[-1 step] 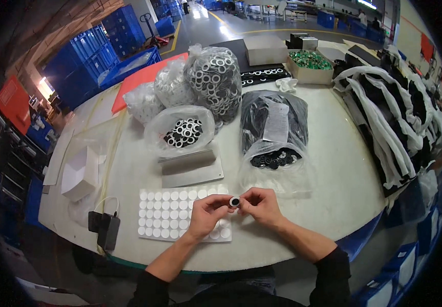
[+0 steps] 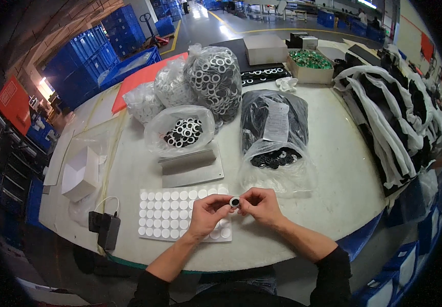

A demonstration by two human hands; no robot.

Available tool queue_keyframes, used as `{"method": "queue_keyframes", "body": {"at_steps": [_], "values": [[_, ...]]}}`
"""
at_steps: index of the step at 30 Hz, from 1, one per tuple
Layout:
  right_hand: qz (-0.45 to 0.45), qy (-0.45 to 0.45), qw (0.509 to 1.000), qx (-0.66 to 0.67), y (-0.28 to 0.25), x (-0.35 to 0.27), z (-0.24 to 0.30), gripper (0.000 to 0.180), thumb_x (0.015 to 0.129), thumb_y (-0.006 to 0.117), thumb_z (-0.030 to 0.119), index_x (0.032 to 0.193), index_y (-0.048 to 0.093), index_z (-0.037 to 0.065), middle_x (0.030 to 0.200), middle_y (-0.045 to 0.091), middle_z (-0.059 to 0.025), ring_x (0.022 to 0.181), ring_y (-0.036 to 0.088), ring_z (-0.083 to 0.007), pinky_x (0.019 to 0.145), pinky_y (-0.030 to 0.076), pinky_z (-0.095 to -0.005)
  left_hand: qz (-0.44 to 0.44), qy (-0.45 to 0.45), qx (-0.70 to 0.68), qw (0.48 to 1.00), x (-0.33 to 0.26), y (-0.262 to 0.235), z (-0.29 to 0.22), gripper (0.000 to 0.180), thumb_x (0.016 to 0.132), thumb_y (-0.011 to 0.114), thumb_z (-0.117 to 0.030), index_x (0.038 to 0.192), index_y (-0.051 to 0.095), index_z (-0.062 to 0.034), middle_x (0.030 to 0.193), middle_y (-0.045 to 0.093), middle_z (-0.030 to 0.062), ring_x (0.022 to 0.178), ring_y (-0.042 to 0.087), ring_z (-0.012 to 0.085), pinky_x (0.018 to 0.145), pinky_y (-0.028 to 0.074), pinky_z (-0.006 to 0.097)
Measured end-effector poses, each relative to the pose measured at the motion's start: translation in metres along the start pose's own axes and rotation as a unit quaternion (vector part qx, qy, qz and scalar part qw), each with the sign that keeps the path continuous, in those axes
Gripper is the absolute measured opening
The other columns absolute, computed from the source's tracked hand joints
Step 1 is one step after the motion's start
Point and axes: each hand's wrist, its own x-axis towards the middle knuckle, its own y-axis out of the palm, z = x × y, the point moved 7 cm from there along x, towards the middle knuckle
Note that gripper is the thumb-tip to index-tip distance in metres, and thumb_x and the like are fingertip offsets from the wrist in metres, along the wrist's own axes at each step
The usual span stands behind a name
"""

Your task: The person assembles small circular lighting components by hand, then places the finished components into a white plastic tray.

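Between the fingertips of both hands is a small round part with a white ring and a black middle [image 2: 234, 202]. My left hand [image 2: 207, 215] pinches its left side, above the right part of a white tray of round white discs [image 2: 165, 215]. My right hand [image 2: 262, 205] closes on its right side, over bare tabletop. Beyond my hands lies an open clear bag [image 2: 302, 179] of small black parts. A bent grey metal plate [image 2: 193, 175] rests behind the tray. Past the plate stands an open bag [image 2: 154, 134] of black-and-white rings.
Tied clear bags of rings [image 2: 213, 84] stand at the back. A box of green pieces [image 2: 310, 75] is at the far right, near a pile of black and white strips [image 2: 384, 117]. At left are an open white box [image 2: 80, 174] and a black power adapter [image 2: 108, 231].
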Motion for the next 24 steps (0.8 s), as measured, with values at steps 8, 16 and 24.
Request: {"method": "queue_keyframes", "body": {"at_steps": [8, 16, 24], "values": [[0.006, -0.117, 0.986, -0.122, 0.014, 0.004, -0.004, 0.01, 0.08, 0.065, 0.007, 0.079, 0.059, -0.001, 0.064, 0.06, -0.0046, 0.06, 0.056, -0.0067, 0.053, 0.047, -0.0227, -0.004, -0.091, 0.041, 0.995, -0.003, -0.019, 0.009, 0.02, 0.085, 0.063, -0.007, 0.101, 0.064, 0.0042, 0.091, 0.066, 0.0093, 0.08, 0.064, 0.0143, 0.073, 0.053, 0.026], [-0.03, -0.257, 0.909, -0.328, -0.006, -0.013, 0.011, 0.013, 0.073, 0.063, 0.008, 0.072, 0.051, 0.002, 0.06, 0.055, -0.0119, 0.05, 0.053, -0.0233, 0.05, 0.043, -0.0315, 0.069, 0.043, 0.029, 0.996, 0.006, 0.012, 0.019, 0.02, 0.077, 0.065, -0.001, 0.096, 0.06, 0.0012, 0.087, 0.061, 0.003, 0.082, 0.054, 0.0068, 0.074, 0.046, 0.022], [-0.081, -0.2, 0.906, -0.365, -0.027, 0.005, -0.066, 0.02, 0.081, 0.055, 0.017, 0.071, 0.054, 0.0, 0.058, 0.053, -0.0085, 0.052, 0.051, -0.0172, 0.05, 0.042, -0.036, 0.106, 0.028, -0.01, 0.994, -0.001, 0.012, 0.011, 0.017, 0.077, 0.069, -0.005, 0.09, 0.058, -0.0007, 0.08, 0.06, 0.0009, 0.076, 0.054, 0.0058, 0.068, 0.046, 0.02]]}}
